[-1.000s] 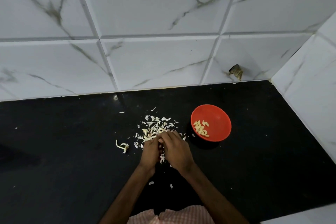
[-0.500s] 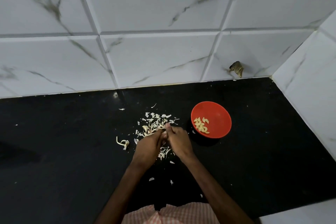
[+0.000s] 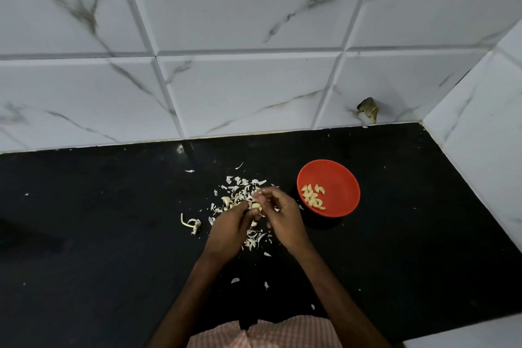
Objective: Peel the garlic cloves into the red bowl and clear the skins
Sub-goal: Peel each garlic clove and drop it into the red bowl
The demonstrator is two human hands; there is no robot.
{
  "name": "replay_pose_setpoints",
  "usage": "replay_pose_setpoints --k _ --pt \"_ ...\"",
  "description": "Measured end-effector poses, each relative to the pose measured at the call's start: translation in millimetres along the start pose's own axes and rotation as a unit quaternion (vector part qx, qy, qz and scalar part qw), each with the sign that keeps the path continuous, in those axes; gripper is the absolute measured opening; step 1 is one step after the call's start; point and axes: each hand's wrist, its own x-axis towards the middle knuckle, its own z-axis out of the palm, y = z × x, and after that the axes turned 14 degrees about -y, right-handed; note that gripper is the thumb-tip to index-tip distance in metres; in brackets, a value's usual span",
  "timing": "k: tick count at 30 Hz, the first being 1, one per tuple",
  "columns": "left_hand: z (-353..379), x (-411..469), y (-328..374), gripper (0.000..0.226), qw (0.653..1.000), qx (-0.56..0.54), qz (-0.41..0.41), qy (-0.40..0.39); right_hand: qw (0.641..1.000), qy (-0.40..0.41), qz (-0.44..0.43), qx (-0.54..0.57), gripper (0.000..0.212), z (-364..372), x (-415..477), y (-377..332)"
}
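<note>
So the clove [image 3: 255, 206] is up off the desk [image 3: 84, 220], caught between both hands right over the pile of skins [image 3: 240, 192]. The left hand [image 3: 228, 227] has its grip curled in, fingertips pinching the clove from the left side. The right hand [image 3: 282, 215] comes in from the other side with the fingers bent too, tips pressed together at the top of the clove, with a pale bit at them. Can't really tell if that bit is loose skin or the clove itself, it's too small. The hands are touching or close to it around the clove.

The skins are scattered on the black desk, mostly beyond and under the hands, with a few stray flakes closer to the person and a couple further back toward the wall. A curly stem piece [image 3: 192, 224] lies just left of the left hand.

The bowl [image 3: 339, 178], red, sits just right of the right hand, not touching it. The peeled cloves [image 3: 312, 197] lie in a small heap on its left side.

Behind it all is a white marble-look tile wall [image 3: 254, 93], which wraps round on the right. There's a brownish lump [image 3: 368, 109] stuck low on it, above and behind the bowl. A bit of checked shirt [image 3: 268, 333] shows at the bottom edge.
</note>
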Motion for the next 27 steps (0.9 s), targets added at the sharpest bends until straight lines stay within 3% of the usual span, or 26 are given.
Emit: replay_pose_setpoints --k 5,16,21,26,27 --pt "-2.8 -2.2 2.8 0.011 0.997 -0.065 0.028 -0.012 0.998 -0.025 -0.032 0.048 0.011 -5.3 -2.1 2.5" --pt "-3.6 0.9 -4.1 0.012 0.998 0.033 0.025 -0.043 1.000 -0.003 0.016 0.016 0.007 -1.2 -3.1 5.4" --pt "-1.8 1.0 -2.4 0.020 0.996 0.069 0.040 -0.048 0.993 -0.014 0.069 0.094 0.017 2.8 -2.4 4.7" --pt "-0.1 0.1 -2.4 0.005 0.997 0.050 0.045 -0.037 0.988 -0.028 0.077 0.131 0.011 -2.0 -4.3 2.9" --pt "0.7 0.0 -0.6 0.011 0.998 0.029 0.046 -0.031 0.988 -0.023 0.076 0.135 0.009 -2.8 -4.6 2.9"
